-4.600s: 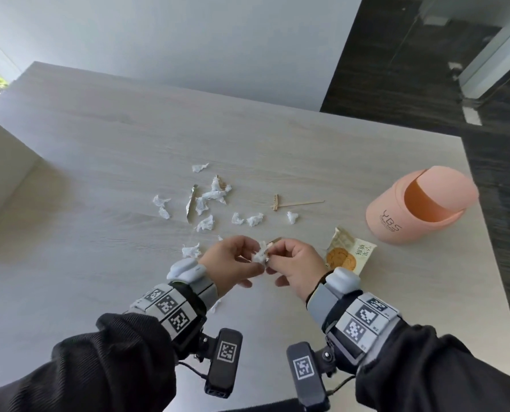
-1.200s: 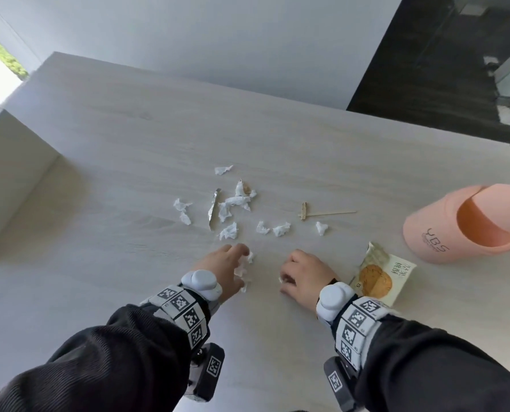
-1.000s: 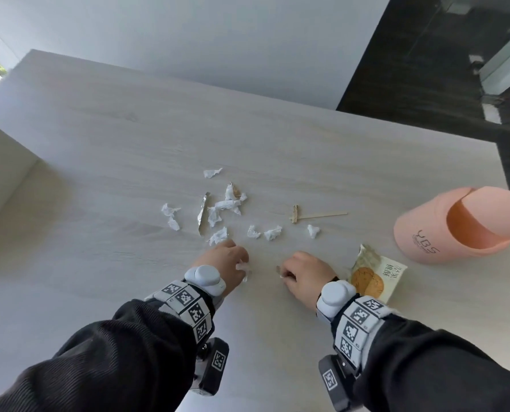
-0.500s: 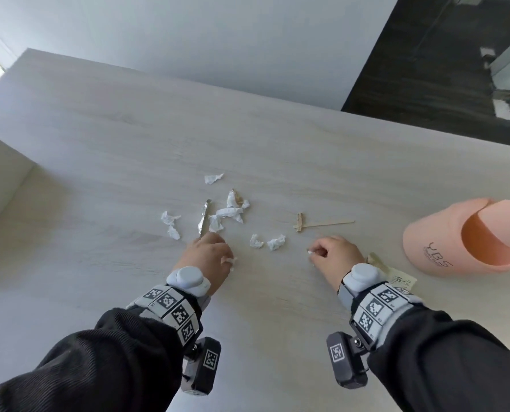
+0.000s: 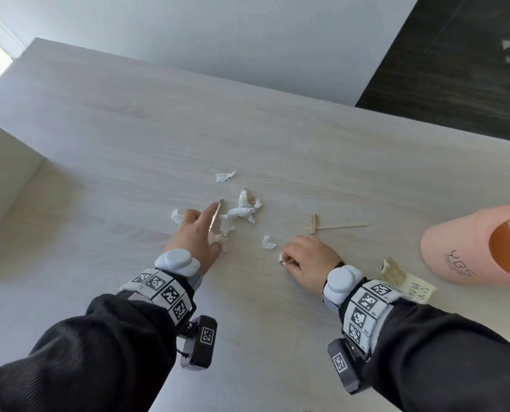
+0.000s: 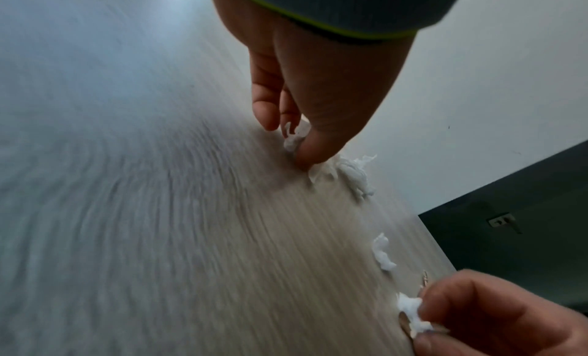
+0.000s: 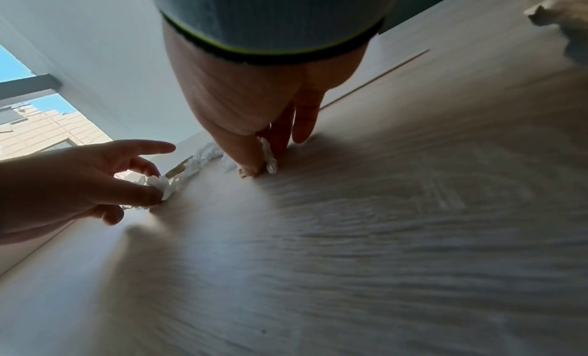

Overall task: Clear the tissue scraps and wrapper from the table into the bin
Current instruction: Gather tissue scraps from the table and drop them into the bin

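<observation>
The left hand [image 5: 198,233] is pinching a tissue scrap [image 6: 294,138] between thumb and fingers in a closed grip, index finger sticking out. The right hand [image 5: 307,260] is pinching another white scrap [image 6: 410,311] against the surface [image 5: 277,144]. More loose scraps [image 5: 242,212] are lying just beyond the left grip. The wrapper [image 5: 408,282] is lying beside the right wrist, the pink bin [image 5: 462,257] farther right.

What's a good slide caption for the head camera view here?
Both hands gather litter: left hand and right hand each pinch tissue scraps on the table, pink bin waiting at right.
</observation>
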